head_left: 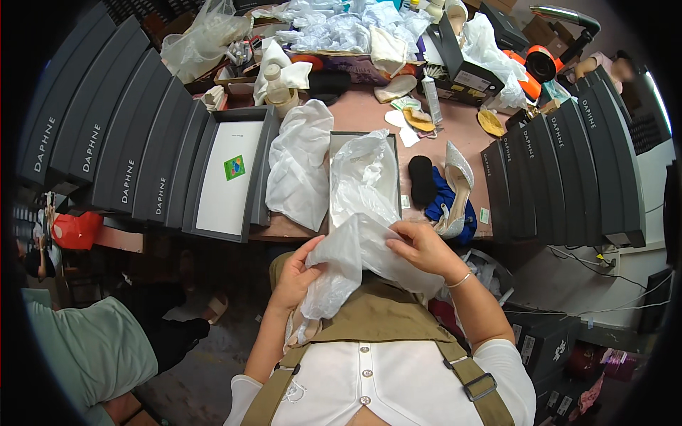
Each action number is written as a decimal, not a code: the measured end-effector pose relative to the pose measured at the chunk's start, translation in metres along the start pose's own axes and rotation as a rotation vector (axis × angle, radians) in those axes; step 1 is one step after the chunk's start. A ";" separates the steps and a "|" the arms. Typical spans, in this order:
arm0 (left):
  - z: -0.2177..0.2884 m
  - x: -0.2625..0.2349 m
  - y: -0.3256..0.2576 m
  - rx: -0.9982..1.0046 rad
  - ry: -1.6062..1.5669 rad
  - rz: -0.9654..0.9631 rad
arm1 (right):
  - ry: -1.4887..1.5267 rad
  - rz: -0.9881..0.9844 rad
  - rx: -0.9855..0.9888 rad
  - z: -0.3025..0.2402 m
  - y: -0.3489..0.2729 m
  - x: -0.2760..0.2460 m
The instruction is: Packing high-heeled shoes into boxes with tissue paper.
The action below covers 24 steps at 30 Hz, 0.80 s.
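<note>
A crumpled sheet of thin white wrapping paper [341,266] stretches between my two hands in front of my apron. My left hand [295,275] pinches its left side, fingers closed. At its upper right edge, my right hand [424,250] grips the sheet between thumb and fingers. More white wrapping [364,167] lies bunched in the open grey shoe box [395,153] just beyond. Right of that box, a glittery silver pointed shoe [460,177] rests on a blue cloth [442,195], beside a black oval pad [422,181]. Something beige partly shows under the paper by my left forearm.
Dark shoe boxes stand in rows at left [128,142] and right [558,170]. An open box [229,177] with white lining and a white cloth [302,163] lie left of centre. A bottle [275,89], tube [431,99] and crumpled paper heap [341,25] sit behind. Another person [106,348] is at left.
</note>
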<state>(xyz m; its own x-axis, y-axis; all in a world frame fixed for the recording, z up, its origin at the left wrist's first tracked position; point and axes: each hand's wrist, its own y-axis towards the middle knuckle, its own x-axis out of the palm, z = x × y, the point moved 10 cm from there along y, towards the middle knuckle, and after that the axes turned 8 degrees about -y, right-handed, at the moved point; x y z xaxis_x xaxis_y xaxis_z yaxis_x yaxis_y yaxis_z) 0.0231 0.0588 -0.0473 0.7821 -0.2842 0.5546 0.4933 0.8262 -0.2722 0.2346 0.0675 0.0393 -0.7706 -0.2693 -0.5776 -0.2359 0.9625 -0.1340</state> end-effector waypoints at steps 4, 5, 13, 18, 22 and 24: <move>0.034 -0.023 0.011 0.178 0.034 0.129 | -0.043 0.064 0.030 0.005 0.005 -0.013; 0.045 -0.025 0.015 0.239 0.068 0.145 | 0.037 0.059 0.066 0.002 0.010 -0.014; 0.047 0.007 0.029 0.445 0.091 0.348 | -0.304 0.375 -0.410 -0.108 0.035 0.028; 0.018 0.024 0.024 0.199 -0.433 0.122 | -0.503 0.220 -0.338 -0.093 0.026 0.058; 0.033 0.026 0.036 0.102 -0.213 0.062 | -0.615 0.106 -0.394 -0.102 0.007 0.078; 0.031 0.017 0.041 0.073 0.049 0.067 | -0.627 0.143 -0.482 -0.114 -0.007 0.071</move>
<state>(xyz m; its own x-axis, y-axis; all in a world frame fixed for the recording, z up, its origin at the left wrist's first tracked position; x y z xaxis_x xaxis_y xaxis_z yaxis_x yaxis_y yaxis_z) 0.0446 0.1034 -0.0248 0.8310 -0.2486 0.4976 0.4112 0.8771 -0.2484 0.1139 0.0382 0.0910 -0.3702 0.0623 -0.9268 -0.4995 0.8278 0.2552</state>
